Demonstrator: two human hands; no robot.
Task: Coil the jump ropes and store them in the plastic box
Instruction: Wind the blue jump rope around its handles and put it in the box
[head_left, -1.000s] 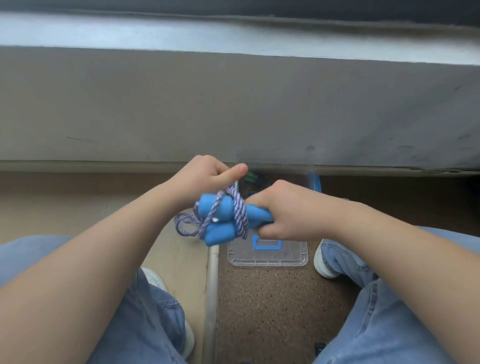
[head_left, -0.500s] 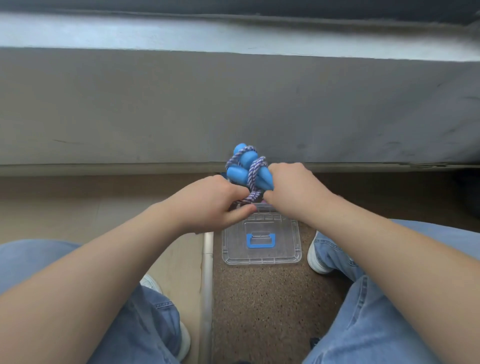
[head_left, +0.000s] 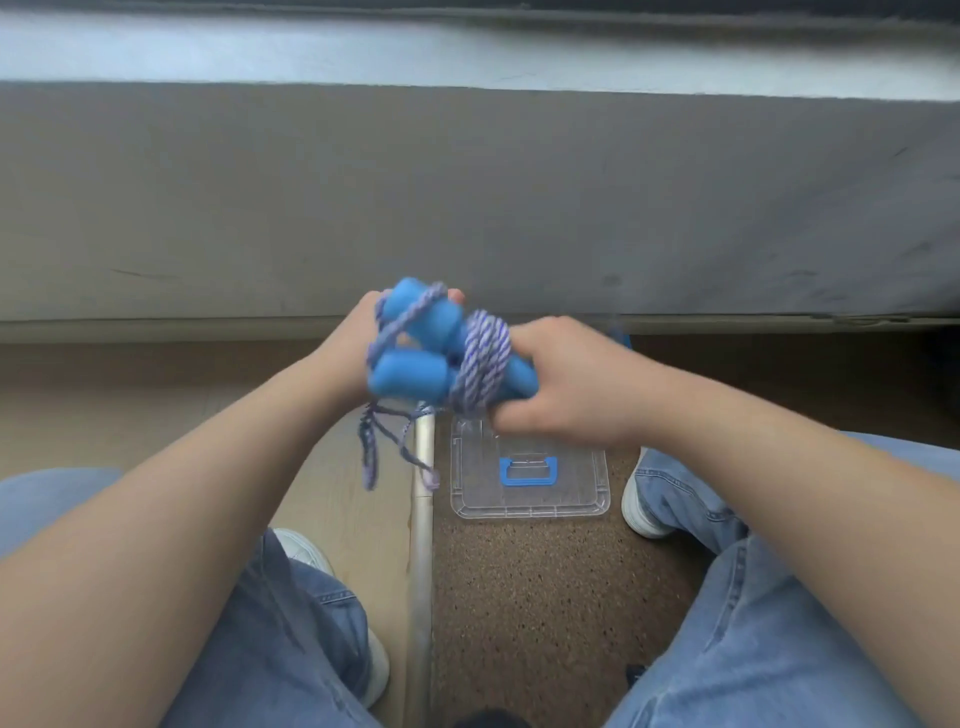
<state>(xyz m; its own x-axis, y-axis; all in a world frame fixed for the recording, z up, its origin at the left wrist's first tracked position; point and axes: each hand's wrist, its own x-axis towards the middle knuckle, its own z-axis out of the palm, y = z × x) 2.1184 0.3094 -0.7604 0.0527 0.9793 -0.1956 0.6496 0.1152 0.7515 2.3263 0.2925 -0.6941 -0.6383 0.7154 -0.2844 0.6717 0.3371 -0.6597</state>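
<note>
A jump rope (head_left: 480, 358) with two blue foam handles and purple-and-white cord is held in the air between both hands. My right hand (head_left: 561, 384) grips the handle ends where the cord is wound tightly around them. My left hand (head_left: 348, 358) holds the other handle ends, with loose cord loops hanging below it, blurred. The clear plastic box (head_left: 530, 493) with a blue latch on its lid sits on the floor right under my hands.
A grey wall and ledge (head_left: 467, 208) rise just beyond the box. A metal strip (head_left: 423, 545) divides the wooden floor on the left from brown carpet on the right. My jeans-clad knees and white shoes flank the box.
The bundle has turned and dropped slightly toward me. Loose cord loops now dangle under my left hand, and the handles lie more sideways than half a second ago.
</note>
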